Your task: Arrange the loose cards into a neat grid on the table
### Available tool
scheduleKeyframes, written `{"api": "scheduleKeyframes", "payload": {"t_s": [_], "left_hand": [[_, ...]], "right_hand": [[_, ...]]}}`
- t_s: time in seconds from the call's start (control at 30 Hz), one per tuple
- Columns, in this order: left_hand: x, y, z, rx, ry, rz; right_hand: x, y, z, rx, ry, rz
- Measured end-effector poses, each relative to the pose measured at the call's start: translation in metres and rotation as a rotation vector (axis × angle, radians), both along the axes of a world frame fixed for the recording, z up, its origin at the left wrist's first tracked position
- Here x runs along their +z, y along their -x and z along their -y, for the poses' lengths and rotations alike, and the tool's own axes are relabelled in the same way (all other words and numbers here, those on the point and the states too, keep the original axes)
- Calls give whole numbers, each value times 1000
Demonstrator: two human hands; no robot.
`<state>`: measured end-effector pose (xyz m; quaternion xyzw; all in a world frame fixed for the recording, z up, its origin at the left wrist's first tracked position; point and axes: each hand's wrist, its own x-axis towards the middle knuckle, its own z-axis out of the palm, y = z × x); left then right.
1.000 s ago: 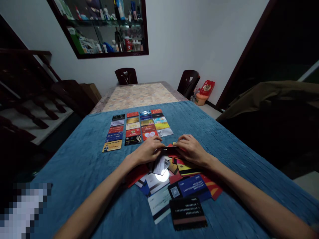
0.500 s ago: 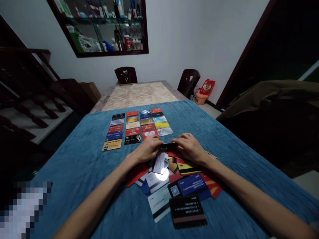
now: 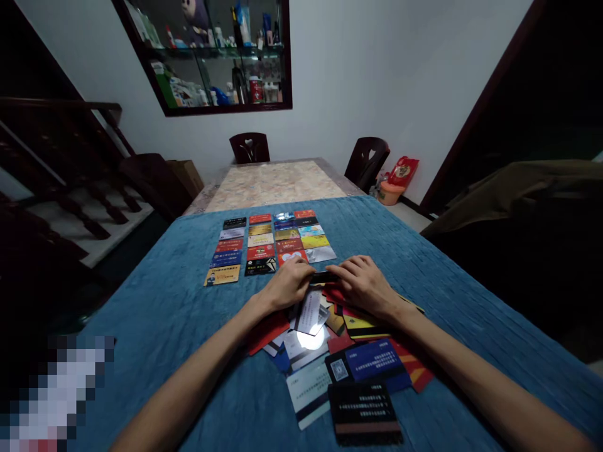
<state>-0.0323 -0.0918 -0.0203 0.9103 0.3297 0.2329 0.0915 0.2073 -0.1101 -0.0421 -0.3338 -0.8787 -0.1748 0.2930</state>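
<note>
My left hand and my right hand meet over the far end of a loose pile of plastic cards. Both pinch the ends of a dark card held between their fingertips, just above the pile. Beyond my hands, several cards lie face up in neat rows, forming a grid of cards on the blue cloth. A black card with a brown stripe lies at the near end of the pile.
The blue cloth covers the near part of a long table; its far part shows a patterned top. Two dark chairs stand at the far end. A glass cabinet hangs on the wall; stairs rise at left.
My hands with the dark card have edged slightly away from me, toward the grid. The camera view has shifted a little; the pile and the rows lie as before.
</note>
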Motion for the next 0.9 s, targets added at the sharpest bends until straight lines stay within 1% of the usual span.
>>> {"api": "scheduleKeyframes", "payload": {"t_s": [0.1,0.33,0.47,0.7,0.9], "left_hand": [[0,1,0,23,-8,11],[2,2,-1,74,-27,65],[4,3,-2,70,-35,76],[7,4,-2,70,-28,116],[8,5,-1,76,-33,108]], "right_hand": [[3,4,1,9,-55,-24],[4,7,0,-18,-102,-11],[3,8,-2,-25,-133,-16],[6,11,-2,-31,-169,-17],[6,13,-2,-40,-212,-14]]}}
